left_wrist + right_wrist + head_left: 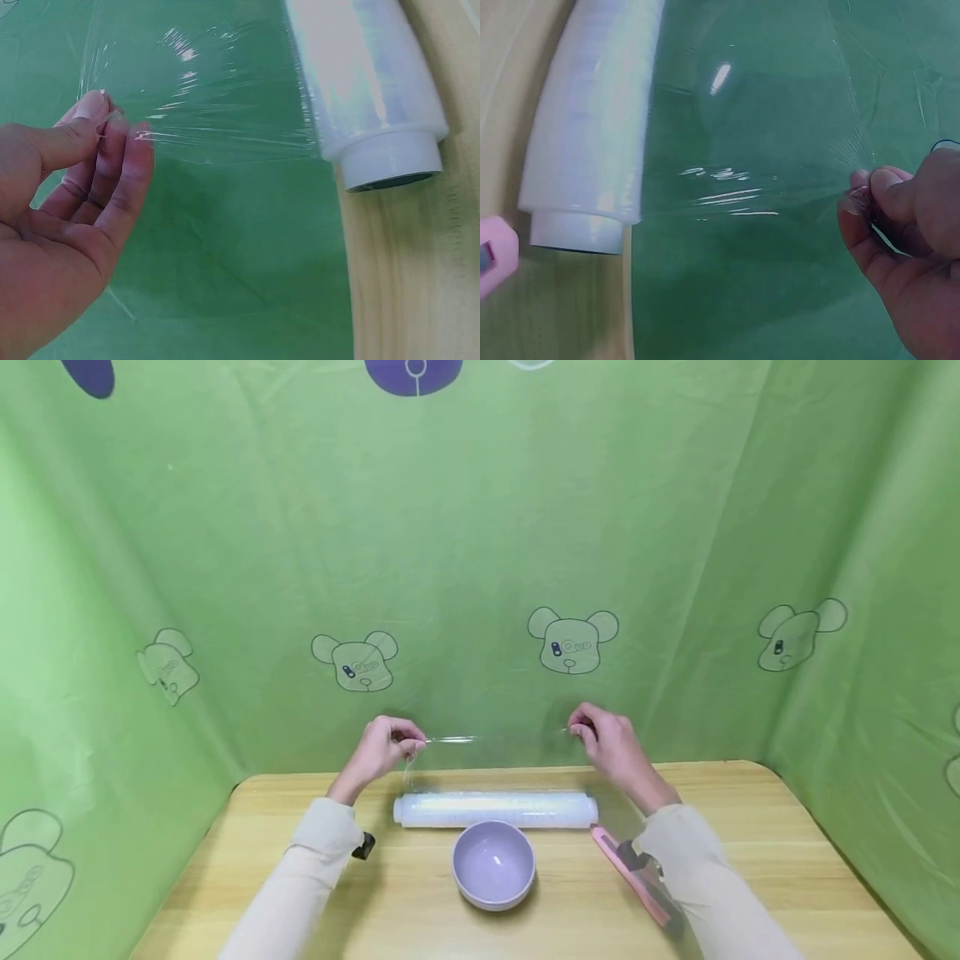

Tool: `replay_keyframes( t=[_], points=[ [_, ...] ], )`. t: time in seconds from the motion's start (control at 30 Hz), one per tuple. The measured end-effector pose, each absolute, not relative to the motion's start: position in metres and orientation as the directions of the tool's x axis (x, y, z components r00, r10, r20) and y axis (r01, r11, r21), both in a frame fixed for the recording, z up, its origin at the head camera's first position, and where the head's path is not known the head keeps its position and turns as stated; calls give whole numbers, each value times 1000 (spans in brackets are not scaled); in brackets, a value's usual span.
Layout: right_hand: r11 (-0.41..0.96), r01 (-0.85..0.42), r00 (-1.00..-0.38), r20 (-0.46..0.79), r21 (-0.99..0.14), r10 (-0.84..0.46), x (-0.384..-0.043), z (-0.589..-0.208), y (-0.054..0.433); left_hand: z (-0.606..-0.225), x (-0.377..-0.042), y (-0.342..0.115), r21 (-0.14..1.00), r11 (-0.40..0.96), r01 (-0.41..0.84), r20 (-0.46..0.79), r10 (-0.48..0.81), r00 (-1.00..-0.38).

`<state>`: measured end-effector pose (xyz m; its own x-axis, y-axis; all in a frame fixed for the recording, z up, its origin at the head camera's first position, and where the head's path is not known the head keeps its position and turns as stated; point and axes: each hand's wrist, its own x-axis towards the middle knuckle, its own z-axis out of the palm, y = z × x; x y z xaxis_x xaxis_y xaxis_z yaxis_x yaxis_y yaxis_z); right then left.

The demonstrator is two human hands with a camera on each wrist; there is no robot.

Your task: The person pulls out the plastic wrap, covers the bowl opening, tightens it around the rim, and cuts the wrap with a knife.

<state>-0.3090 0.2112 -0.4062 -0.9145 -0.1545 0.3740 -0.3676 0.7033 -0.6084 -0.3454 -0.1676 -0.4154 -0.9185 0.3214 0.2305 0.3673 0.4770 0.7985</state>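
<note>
Two corners of clear film (217, 97) were pinched, one by left hand (380, 750), other by right hand (615, 750), hands well apart. Film stretched back to roll (495, 808) lying crosswise near far edge of wooden table (225, 868). Purple bowl (493, 864) stood upright on near side of roll; contact between them hard to tell from above. Pink tool (633, 880) lay slantwise off roll's right end, beside right sleeve (716, 885).
</note>
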Motion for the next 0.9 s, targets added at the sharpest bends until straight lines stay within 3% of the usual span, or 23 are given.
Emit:
replay_keyframes(
  t=[0.9],
  points=[
    [731,-390,-886,444,-559,-133,-319,-360,207,-365,-350,-171,816,439,376,252,315,-915]
  ],
)
